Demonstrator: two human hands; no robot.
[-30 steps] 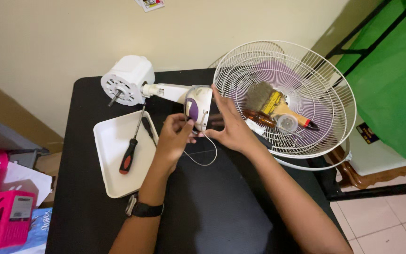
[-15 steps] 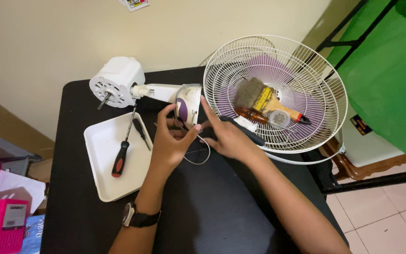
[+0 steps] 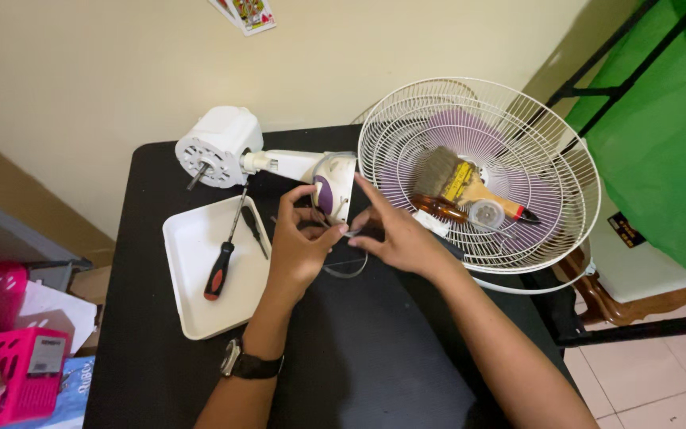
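We see left hand (image 3: pixel 299 246) and right hand (image 3: pixel 395 238) pinching thin cable (image 3: pixel 343 274) near fan base (image 3: pixel 335 183); cable limp, light, slippery; pinch close to base.

1. The left hand (image 3: pixel 299 246) and right hand (image 3: pixel 395 238) pinched a thin wire (image 3: pixel 343 272) beside the fan's control housing (image 3: pixel 333 184).
2. A red-handled screwdriver (image 3: pixel 224 258) lay in the white tray (image 3: pixel 192 306).
3. A paintbrush (image 3: pixel 454 179) rested in the fan grille (image 3: pixel 549 143).
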